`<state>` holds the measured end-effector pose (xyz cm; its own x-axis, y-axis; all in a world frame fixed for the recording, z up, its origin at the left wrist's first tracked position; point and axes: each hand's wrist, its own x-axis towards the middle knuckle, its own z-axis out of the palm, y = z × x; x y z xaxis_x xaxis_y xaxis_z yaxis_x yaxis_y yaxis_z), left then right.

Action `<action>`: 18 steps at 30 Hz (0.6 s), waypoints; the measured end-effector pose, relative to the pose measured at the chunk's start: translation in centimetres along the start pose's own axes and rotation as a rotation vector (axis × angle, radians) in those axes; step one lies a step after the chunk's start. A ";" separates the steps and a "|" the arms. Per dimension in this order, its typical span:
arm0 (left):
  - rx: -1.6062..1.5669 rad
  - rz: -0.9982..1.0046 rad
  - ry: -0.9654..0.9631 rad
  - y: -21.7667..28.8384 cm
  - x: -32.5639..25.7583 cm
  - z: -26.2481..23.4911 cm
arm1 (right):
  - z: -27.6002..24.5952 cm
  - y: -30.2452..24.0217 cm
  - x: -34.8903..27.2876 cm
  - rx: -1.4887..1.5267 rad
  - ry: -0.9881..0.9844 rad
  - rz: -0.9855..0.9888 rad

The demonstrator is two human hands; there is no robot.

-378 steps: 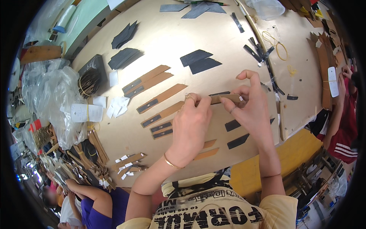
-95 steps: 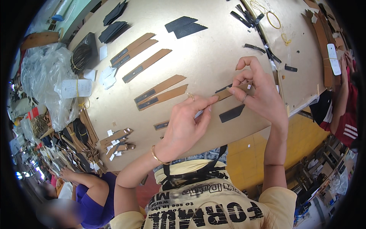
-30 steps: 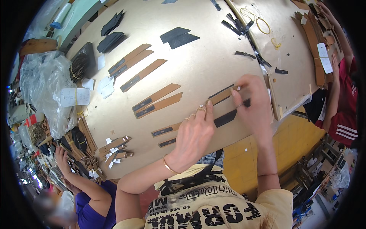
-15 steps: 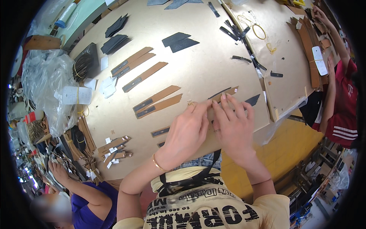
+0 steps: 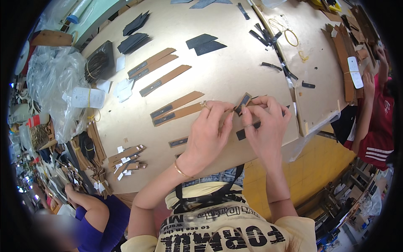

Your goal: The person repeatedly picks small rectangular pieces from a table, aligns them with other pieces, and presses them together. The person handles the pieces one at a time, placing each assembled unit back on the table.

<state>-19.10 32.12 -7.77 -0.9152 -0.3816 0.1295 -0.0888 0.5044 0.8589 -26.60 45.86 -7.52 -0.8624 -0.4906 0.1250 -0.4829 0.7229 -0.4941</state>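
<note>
My left hand and my right hand meet over the near edge of a tan worktable. Together they pinch a small brown cardboard strip with a dark patch, fingertips of both hands on it. A black strip lies on the table under my right hand. To the left lie two longer brown strips with dark patches, and a short one sits near my left wrist.
More brown strips and stacks of dark pieces lie farther back. Clear plastic bags pile up at the left. A person in red works at the right, another in purple at lower left.
Both hands have lifted slightly and now pinch the small strip at its end; half a second ago they lay flatter, pressing on it.
</note>
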 end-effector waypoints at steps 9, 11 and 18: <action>0.081 -0.061 -0.108 -0.8 0.3 0.4 | 0.2 0.5 0.7 0.144 -0.032 0.076; 0.041 -0.118 -0.136 -0.6 0.4 0.3 | 0.1 0.5 0.8 0.145 -0.044 0.100; 0.073 -0.156 -0.125 -0.4 0.4 0.2 | 0.5 0.9 0.6 0.202 -0.006 0.104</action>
<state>-19.49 31.93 -8.12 -0.9295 -0.3624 -0.0689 -0.2573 0.5031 0.8251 -27.48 45.98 -8.34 -0.9047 -0.4218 0.0594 -0.3505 0.6579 -0.6665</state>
